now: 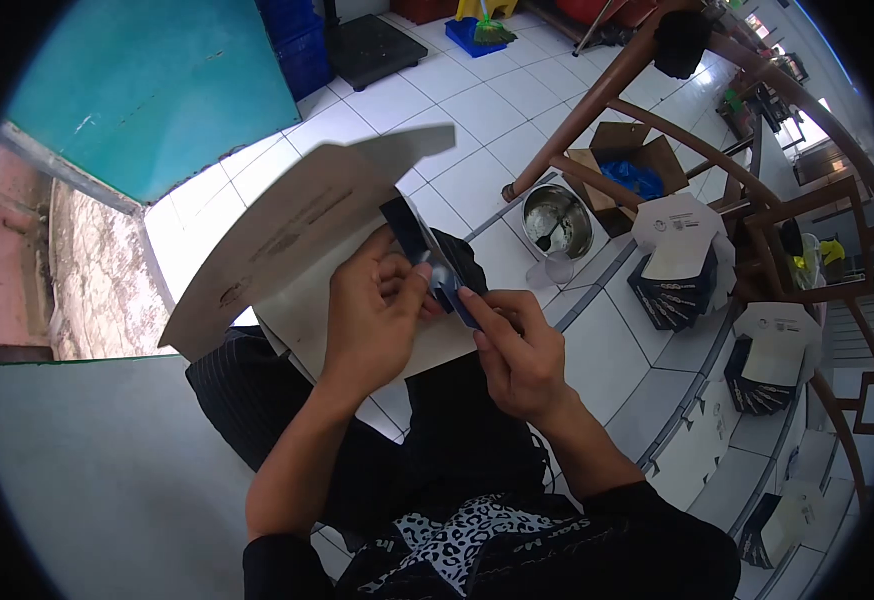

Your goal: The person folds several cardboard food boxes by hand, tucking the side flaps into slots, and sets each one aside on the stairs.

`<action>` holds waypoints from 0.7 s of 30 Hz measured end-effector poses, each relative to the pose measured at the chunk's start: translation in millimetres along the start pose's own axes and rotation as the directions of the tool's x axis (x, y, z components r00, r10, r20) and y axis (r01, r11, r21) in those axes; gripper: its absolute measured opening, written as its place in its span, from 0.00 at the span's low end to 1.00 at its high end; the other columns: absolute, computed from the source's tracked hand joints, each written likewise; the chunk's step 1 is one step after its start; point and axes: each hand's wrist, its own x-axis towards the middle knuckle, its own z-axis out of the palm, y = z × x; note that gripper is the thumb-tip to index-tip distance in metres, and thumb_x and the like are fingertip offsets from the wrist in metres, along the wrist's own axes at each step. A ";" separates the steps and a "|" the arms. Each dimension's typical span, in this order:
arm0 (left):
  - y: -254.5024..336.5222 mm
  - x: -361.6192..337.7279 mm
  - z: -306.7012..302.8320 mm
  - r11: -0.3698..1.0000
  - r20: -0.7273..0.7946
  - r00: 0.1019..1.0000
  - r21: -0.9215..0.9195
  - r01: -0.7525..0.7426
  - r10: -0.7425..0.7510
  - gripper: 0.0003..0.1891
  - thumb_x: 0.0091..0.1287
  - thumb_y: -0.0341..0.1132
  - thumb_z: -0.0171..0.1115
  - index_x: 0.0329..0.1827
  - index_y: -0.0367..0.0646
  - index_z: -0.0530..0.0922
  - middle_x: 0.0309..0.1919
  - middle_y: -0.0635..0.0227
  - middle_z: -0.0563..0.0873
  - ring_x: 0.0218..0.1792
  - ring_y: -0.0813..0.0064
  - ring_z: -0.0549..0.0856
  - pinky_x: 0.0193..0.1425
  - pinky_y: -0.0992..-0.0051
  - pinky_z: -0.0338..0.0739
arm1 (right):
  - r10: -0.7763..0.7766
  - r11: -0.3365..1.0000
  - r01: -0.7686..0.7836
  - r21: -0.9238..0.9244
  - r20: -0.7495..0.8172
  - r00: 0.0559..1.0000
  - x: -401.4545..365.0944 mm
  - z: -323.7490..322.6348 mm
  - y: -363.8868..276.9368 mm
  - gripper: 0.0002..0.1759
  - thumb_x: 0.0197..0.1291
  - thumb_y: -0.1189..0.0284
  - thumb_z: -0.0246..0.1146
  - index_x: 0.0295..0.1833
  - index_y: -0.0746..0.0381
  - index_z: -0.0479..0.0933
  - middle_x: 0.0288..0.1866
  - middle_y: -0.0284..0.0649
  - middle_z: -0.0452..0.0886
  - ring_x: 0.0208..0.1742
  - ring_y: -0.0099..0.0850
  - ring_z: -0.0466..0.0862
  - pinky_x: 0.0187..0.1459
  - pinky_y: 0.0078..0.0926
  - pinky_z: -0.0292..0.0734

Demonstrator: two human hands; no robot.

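Observation:
A large cream sheet of card (292, 235) with small print lies over my lap, one part folded up and curved. Near its right edge is a dark blue strip (404, 228). My left hand (377, 310) is closed on the blue strip, thumb and fingers pinching it from the left. From the right, my right hand (519, 350) pinches the lower end of the same strip, thumb below and index finger on top. The two hands are close together but apart.
On the tiled floor to the right stand a metal bowl (558, 221) with a dark utensil and a cardboard box (605, 140) holding blue plastic. Stacks of folded cream and blue card (679, 250) lie beyond. Brown metal frames (597, 95) cross the right side.

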 end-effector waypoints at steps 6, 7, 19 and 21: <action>-5.0 -6.4 7.5 0.998 -0.048 0.997 0.012 -0.065 0.066 0.27 0.77 0.22 0.59 0.78 0.28 0.66 0.30 0.64 0.85 0.29 0.79 0.86 0.36 0.78 0.83 | 0.008 0.996 -0.009 -0.091 -0.017 1.000 3.2 -12.3 -13.4 0.18 0.60 0.82 0.70 0.57 0.69 0.84 0.38 0.42 0.82 0.28 0.32 0.84 0.26 0.29 0.78; -4.3 -7.0 8.9 0.998 -0.062 0.996 -0.001 -0.067 0.067 0.28 0.77 0.23 0.59 0.78 0.29 0.66 0.30 0.65 0.84 0.29 0.80 0.86 0.36 0.78 0.83 | -0.012 0.996 0.006 -0.094 -0.064 0.998 2.3 -11.0 -12.6 0.17 0.60 0.82 0.70 0.56 0.70 0.84 0.37 0.42 0.81 0.27 0.31 0.83 0.25 0.29 0.76; -6.8 1.0 5.1 0.968 -0.235 0.965 -0.188 -0.166 0.120 0.31 0.76 0.24 0.61 0.79 0.26 0.60 0.30 0.63 0.85 0.28 0.77 0.86 0.34 0.77 0.84 | 0.454 0.850 -0.351 0.392 -0.208 0.866 -16.0 17.0 4.9 0.06 0.77 0.77 0.59 0.46 0.69 0.75 0.31 0.37 0.78 0.28 0.20 0.74 0.31 0.23 0.69; -7.4 2.3 4.8 0.963 -0.260 0.962 -0.227 -0.148 0.087 0.31 0.76 0.24 0.61 0.79 0.26 0.60 0.30 0.62 0.85 0.27 0.77 0.86 0.33 0.76 0.84 | 0.487 0.805 -0.349 0.481 -0.197 0.851 -20.0 22.8 12.1 0.06 0.78 0.76 0.58 0.48 0.69 0.74 0.32 0.35 0.79 0.29 0.19 0.76 0.32 0.23 0.72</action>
